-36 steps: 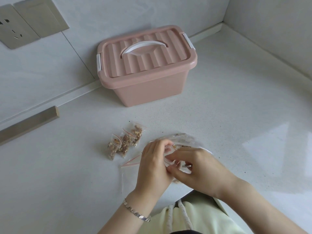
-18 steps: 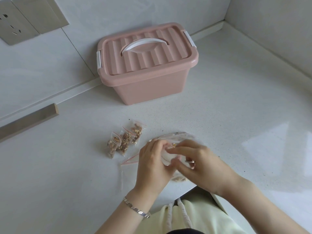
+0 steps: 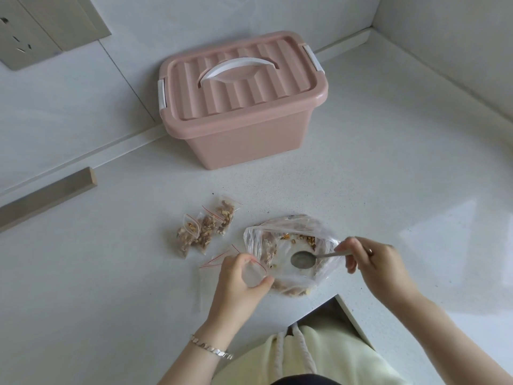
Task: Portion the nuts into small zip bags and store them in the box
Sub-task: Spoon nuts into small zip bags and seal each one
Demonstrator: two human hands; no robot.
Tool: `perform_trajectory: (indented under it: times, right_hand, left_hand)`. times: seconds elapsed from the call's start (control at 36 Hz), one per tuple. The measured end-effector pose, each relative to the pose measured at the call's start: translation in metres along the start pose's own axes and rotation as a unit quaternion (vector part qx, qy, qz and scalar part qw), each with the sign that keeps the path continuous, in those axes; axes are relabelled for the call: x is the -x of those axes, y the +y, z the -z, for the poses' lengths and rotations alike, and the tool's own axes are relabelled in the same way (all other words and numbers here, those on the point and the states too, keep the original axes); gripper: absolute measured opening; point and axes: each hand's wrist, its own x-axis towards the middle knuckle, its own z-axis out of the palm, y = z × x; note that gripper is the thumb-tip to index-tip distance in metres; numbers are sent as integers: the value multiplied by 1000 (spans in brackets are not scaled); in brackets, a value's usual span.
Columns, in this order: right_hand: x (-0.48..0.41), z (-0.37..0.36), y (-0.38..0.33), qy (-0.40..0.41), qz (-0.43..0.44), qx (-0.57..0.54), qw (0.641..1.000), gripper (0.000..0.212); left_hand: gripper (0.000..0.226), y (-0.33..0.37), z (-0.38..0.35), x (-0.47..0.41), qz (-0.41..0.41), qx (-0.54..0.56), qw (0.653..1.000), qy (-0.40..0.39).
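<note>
Spoon in the nut bag, small zip bag held ready.
Left hand (image 3: 242, 276) pinches an empty zip bag (image 3: 254, 272); right hand (image 3: 374, 262) grips a spoon (image 3: 303, 259) inside the open nut bag (image 3: 288, 245). Three filled bags (image 3: 205, 229) lie just left on the surface (image 3: 388, 190); pink box (image 3: 241, 107) behind, lid on.

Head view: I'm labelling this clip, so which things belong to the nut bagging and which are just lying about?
Job: left hand gripping an empty zip bag; right hand holding the spoon; large nut bag; three filled bags; spare empty bags; pink box, lid on.
Lying about: wall socket; wooden strip.
</note>
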Motion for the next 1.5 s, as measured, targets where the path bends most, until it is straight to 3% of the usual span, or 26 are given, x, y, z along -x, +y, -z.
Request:
perform_trajectory:
  times: [0.19, 0.42, 0.69, 0.86, 0.94, 1.11, 1.31, 1.5]
  right_hand:
    - [8, -9, 38, 2, -89, -46, 995, 36]
    - [13, -33, 44, -24, -176, -176, 968, 39]
    - [14, -41, 39, -8, -341, -325, 882, 46]
    - [12, -43, 38, -10, -373, -386, 844, 47]
    - [10, -40, 39, -5, -363, -390, 846, 47]
    - [8, -27, 37, 31, -290, -315, 903, 49]
    - [6, -3, 3, 84, -174, -305, 933, 51]
    - [13, 0, -40, 104, -55, -301, 946, 49]
  left_hand:
    - [21, 0, -10, -3, 48, -27, 993, -102]
    - [25, 1, -25, -5, 133, 48, 984, -111]
    - [18, 6, -18, -3, 142, 165, 974, -56]
    - [19, -2, -15, -5, 124, 137, 979, -83]
    - [20, -8, -12, -7, 111, 104, 986, -75]
    - [24, -9, -4, -5, 75, 42, 994, -71]
    - [36, 11, 2, -7, -104, -70, 985, 119]
    - [37, 29, -4, -16, -27, 42, 998, 43]
